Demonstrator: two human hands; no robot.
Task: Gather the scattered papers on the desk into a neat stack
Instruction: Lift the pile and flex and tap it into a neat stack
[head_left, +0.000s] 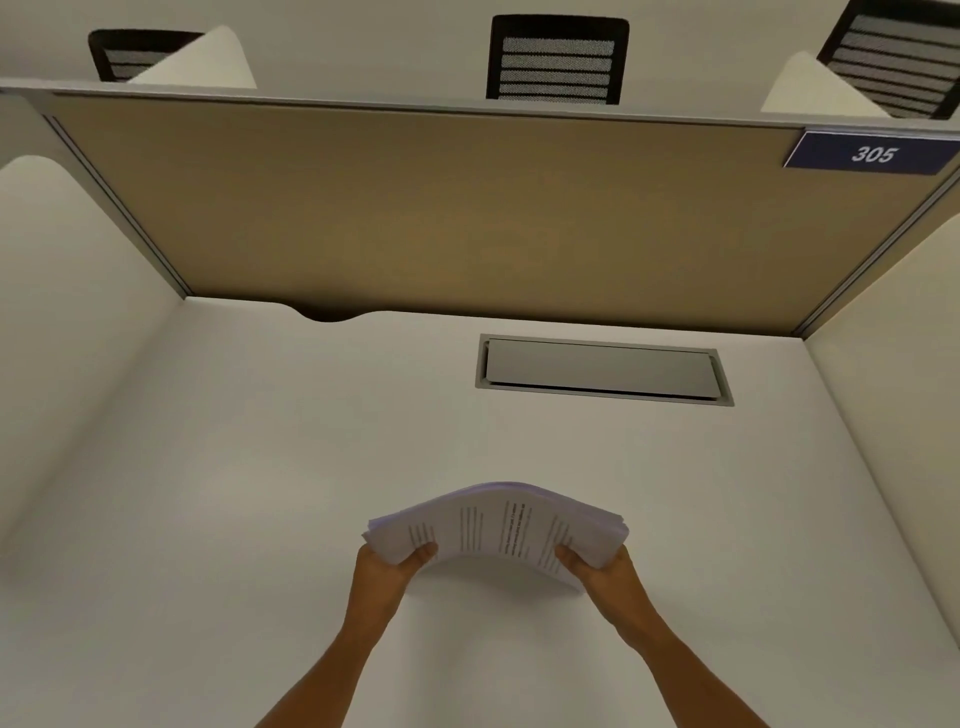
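A bundle of white printed papers (493, 525) is held over the white desk (260, 493), bowed upward in the middle, with its sheet edges slightly uneven at both ends. My left hand (387, 569) grips the bundle's left end, thumb on top. My right hand (602, 569) grips the right end the same way. The papers' near edge seems to rest on or hover just above the desk; I cannot tell which. No loose sheets lie elsewhere on the desk.
A grey recessed cable hatch (602, 369) is set in the desk at the back right. A tan partition (415, 208) walls the back, with white side panels. A dark cable notch (327, 313) sits at the back edge. Mesh chairs (558, 60) stand beyond.
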